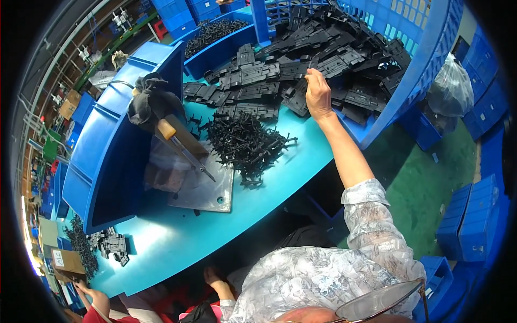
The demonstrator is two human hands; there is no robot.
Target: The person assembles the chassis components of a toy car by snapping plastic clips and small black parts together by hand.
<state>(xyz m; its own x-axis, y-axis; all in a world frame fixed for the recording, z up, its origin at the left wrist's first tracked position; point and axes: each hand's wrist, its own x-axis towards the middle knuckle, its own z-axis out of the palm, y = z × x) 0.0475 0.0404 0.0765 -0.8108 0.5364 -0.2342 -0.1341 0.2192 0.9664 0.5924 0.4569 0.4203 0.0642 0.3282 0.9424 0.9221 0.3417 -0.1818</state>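
1. Your right hand (319, 96) is beyond the heap (245, 140) of small black parts and to its right. Its fingers are curled in toward the thumb; you cannot tell from this view whether they have hold of a piece.
2. Your left hand (211, 276) is nearer your body than the heap, below the table (301, 156) edge. How open it is, and whether it holds anything, cannot be told.
3. The black frames (250, 75) spread loosely just beyond the heap, and more of them pile up farther to its right, nearest your right hand.
4. A blue crate (431, 70) stands beyond the heap on the right, its wall rising beside your right hand and hemming in that side.
5. Left of the heap, a tall blue bin (105, 151) blocks that end, with a dark cloth (156, 99) hanging over its near rim.
6. Close by the heap's left side you have a metal plate (207, 198), with a yellow-handled tool (167, 129) slanting over it.
7. Beyond the heap, past the frames, is a blue tray (191, 67) of similar small parts.
8. Far left of the heap, a co-worker's hand (91, 295) is near a cardboard box (70, 262).
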